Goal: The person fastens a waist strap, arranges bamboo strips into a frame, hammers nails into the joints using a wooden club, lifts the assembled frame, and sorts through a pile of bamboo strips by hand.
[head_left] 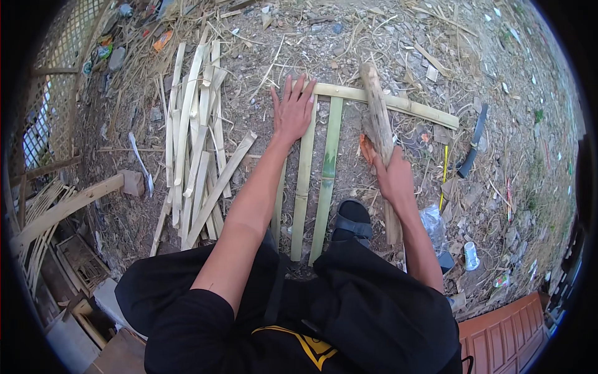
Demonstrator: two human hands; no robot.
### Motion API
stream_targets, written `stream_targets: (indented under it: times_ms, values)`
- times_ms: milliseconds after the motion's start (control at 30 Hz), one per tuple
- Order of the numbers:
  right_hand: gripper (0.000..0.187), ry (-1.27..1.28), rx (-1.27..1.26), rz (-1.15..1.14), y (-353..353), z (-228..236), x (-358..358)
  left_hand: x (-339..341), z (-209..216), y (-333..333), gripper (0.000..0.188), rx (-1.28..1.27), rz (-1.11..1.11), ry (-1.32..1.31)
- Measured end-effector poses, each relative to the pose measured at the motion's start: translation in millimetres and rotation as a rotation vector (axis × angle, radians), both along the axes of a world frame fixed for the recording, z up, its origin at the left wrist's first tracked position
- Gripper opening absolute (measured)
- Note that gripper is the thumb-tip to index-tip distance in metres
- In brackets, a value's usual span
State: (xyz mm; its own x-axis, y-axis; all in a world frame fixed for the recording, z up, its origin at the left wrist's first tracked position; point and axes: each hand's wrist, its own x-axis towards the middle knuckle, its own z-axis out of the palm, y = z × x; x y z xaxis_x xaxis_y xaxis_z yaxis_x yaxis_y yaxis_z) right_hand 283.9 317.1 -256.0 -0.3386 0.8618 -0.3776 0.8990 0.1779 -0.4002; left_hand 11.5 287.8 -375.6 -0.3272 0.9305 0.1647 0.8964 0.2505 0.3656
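Note:
My left hand (294, 111) lies with fingers spread over the left end of a pale bamboo crosspiece (414, 107). Below it, two long bamboo slats (303, 187) run toward me, the right one greener; part of another slat shows beside my left forearm. My right hand (393, 174) is closed around a rough, weathered wooden stick (376, 103). The stick's far end passes over the crosspiece, and its near end reaches down past my wrist. An orange-brown bit by my right fingers is too unclear to name.
A pile of split bamboo strips (198, 124) lies left. To the right are a dark-bladed knife (474, 140), a yellow strip (444, 177), a plastic bag (433, 225) and a cup (471, 255). My sandalled foot (352, 221) stands beside the slats. A wooden beam (68, 210) juts in from the left.

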Motion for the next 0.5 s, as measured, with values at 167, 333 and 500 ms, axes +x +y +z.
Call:
stream_targets:
  times_ms: [167,333,500]
  values:
    - [0.038,0.369,0.119,-0.041,-1,63,-20,-17,-2,-18,0.049,-0.007,0.031,0.03]
    - [0.039,0.341,0.049,0.02,-25,33,-1,-8,5,-12,0.049,-0.013,0.011,0.004]
    - [0.041,0.113,-0.162,-0.028,-51,8,19,-32,26,11,0.039,0.026,-0.064,-0.084]
